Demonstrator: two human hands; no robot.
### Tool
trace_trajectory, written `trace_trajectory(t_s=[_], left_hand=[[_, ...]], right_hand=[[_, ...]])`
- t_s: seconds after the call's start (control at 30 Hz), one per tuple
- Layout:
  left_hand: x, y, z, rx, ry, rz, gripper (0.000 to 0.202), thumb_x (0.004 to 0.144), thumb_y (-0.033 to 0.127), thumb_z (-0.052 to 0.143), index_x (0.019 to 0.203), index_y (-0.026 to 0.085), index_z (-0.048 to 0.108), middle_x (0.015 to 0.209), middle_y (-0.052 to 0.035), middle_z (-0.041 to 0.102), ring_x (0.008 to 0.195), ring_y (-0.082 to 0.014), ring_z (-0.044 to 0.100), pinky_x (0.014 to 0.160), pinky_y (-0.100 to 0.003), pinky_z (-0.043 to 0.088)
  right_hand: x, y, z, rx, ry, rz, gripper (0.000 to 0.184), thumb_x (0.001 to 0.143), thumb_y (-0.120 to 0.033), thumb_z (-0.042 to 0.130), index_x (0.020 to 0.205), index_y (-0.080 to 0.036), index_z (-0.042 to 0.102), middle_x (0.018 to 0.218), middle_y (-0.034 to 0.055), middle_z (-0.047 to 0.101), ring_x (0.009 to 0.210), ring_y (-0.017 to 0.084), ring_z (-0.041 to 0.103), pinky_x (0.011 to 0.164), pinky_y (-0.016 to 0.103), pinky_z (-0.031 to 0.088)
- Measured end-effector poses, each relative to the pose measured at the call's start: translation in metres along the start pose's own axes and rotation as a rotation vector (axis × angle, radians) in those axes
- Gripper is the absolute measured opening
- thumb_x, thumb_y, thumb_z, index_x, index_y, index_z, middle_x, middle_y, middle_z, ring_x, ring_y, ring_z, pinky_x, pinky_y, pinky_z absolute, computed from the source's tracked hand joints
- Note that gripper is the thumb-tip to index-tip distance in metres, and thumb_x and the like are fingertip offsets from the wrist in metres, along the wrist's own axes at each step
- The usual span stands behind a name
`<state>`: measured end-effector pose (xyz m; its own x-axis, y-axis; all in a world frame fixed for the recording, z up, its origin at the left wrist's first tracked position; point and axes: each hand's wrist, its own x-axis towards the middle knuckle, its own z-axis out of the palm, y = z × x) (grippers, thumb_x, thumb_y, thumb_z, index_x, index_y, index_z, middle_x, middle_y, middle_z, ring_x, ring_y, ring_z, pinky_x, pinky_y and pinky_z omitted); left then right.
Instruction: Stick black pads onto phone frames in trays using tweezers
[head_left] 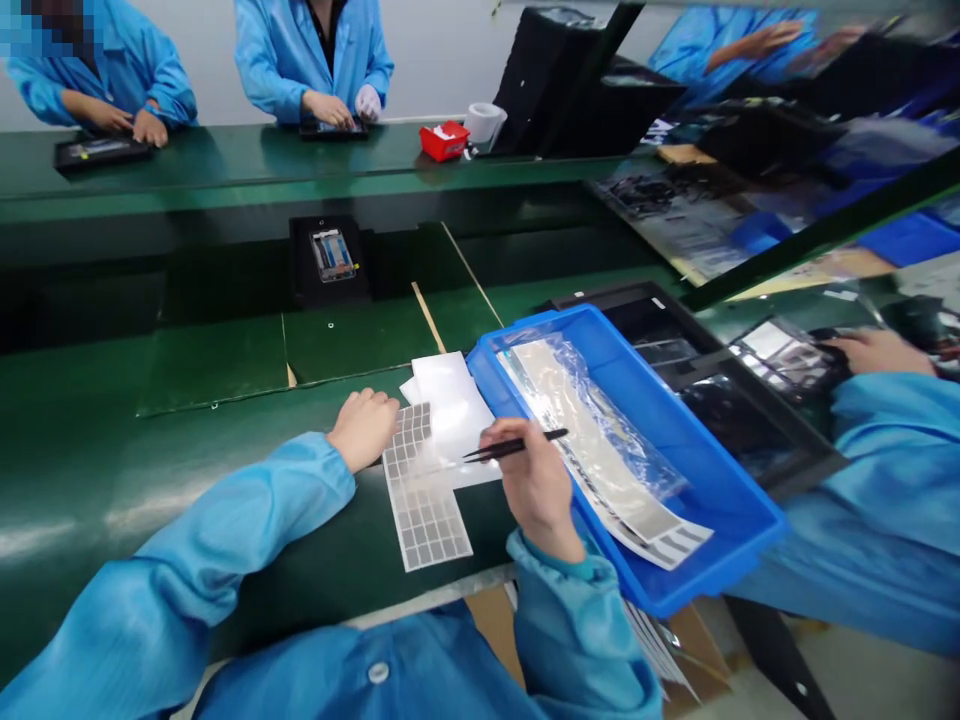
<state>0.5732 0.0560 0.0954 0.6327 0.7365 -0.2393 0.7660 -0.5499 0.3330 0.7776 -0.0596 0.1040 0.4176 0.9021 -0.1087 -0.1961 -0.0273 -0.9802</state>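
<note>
In the head view, a sheet of small grey labels lies on the green bench, partly over plain white sheets. My left hand is closed at its upper left edge, fingers curled against the sheet. Black tweezers are held in my right hand, pen-like, tips pointing left above the labels. The tips are thin and blurred, so whether they carry a label cannot be seen. Just right of my right hand stands a blue tray holding label strips and clear plastic bags.
Beyond the sheets, a black tray carries a phone-like device. Dark trays sit beside the blue one, near a co-worker's hand. Across the line, co-workers handle devices near a red box and a white roll.
</note>
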Motion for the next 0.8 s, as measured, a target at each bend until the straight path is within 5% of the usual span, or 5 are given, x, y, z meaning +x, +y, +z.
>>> trace_trajectory(t_s=[0.13, 0.27, 0.4, 0.53, 0.8], left_hand=[[0.004, -0.016, 0.013, -0.003, -0.061, -0.025, 0.013, 0.086, 0.028, 0.067, 0.087, 0.015, 0.069, 0.106, -0.0154, 0.064, 0.104, -0.0325, 0.057, 0.089, -0.044, 0.046], [0.005, -0.029, 0.004, -0.022, -0.016, -0.057, 0.038, 0.083, 0.036, 0.071, 0.116, 0.019, 0.065, 0.119, -0.0123, 0.06, 0.11, -0.0297, 0.056, 0.094, -0.041, 0.045], [0.032, -0.062, -0.036, -0.251, 0.3, -0.289, 0.044, 0.085, 0.045, 0.068, 0.122, 0.021, 0.062, 0.118, -0.0085, 0.061, 0.112, -0.0246, 0.058, 0.1, -0.035, 0.044], [0.079, -0.119, -0.083, -0.374, 0.585, -0.725, 0.051, 0.095, 0.042, 0.056, 0.135, 0.01, 0.049, 0.138, -0.022, 0.049, 0.131, -0.033, 0.048, 0.109, -0.045, 0.038], [0.136, -0.166, -0.099, -0.746, 0.403, -0.927, 0.036, 0.095, 0.038, 0.062, 0.122, 0.015, 0.06, 0.12, -0.009, 0.062, 0.104, -0.021, 0.063, 0.089, -0.041, 0.057]], right_hand=[[0.011, 0.022, 0.011, -0.133, -0.157, 0.014, 0.049, 0.095, -0.059, 0.055, 0.07, -0.019, 0.067, 0.062, 0.0034, 0.063, 0.063, 0.018, 0.057, 0.066, 0.031, 0.045], [0.026, 0.034, 0.021, -0.253, -0.239, -0.017, 0.048, 0.096, -0.06, 0.053, 0.073, -0.019, 0.064, 0.059, -0.0005, 0.056, 0.058, 0.017, 0.052, 0.062, 0.03, 0.042], [0.036, 0.037, 0.031, -0.36, -0.276, -0.051, 0.047, 0.097, -0.06, 0.05, 0.079, -0.019, 0.065, 0.057, -0.0031, 0.048, 0.056, 0.016, 0.047, 0.06, 0.029, 0.037], [0.039, 0.034, 0.033, -0.36, -0.299, -0.049, 0.047, 0.099, -0.059, 0.049, 0.08, -0.019, 0.064, 0.056, -0.0037, 0.047, 0.056, 0.016, 0.046, 0.06, 0.029, 0.037], [0.039, 0.043, 0.021, -0.384, -0.311, -0.004, 0.047, 0.097, -0.061, 0.05, 0.083, -0.019, 0.066, 0.056, -0.0035, 0.047, 0.054, 0.017, 0.046, 0.059, 0.03, 0.036]])
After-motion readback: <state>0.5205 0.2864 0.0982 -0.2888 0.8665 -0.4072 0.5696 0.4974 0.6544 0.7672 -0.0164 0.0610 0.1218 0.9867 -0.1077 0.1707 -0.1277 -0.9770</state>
